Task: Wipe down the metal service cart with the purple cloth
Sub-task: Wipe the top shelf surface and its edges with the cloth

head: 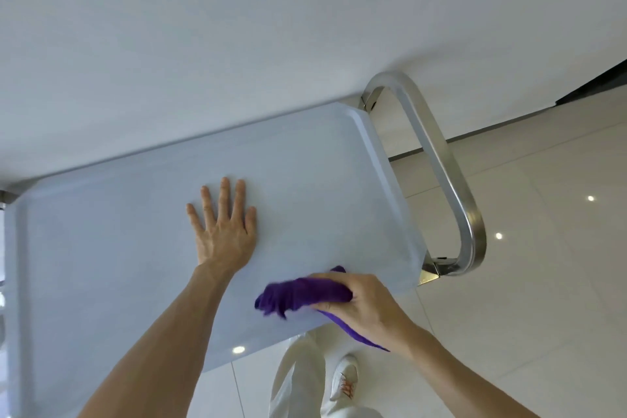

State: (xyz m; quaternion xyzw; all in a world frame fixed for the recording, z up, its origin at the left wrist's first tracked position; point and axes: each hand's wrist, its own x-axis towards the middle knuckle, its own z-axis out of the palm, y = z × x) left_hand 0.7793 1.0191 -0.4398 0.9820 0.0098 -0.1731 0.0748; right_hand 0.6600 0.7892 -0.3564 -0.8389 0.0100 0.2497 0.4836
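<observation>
We press our left hand (224,227) flat, fingers spread, on the metal service cart (112,248) at centre frame, likely to steady it. Our right hand (359,302), lower right of centre, grips the bunched purple cloth (302,293) against the top's near edge, so the rubbing force meets a braced cart. The handle (437,159) curves at right.

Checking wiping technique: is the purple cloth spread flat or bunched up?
Bunched: the purple cloth is wadded in the right hand, one tail hanging below.
</observation>
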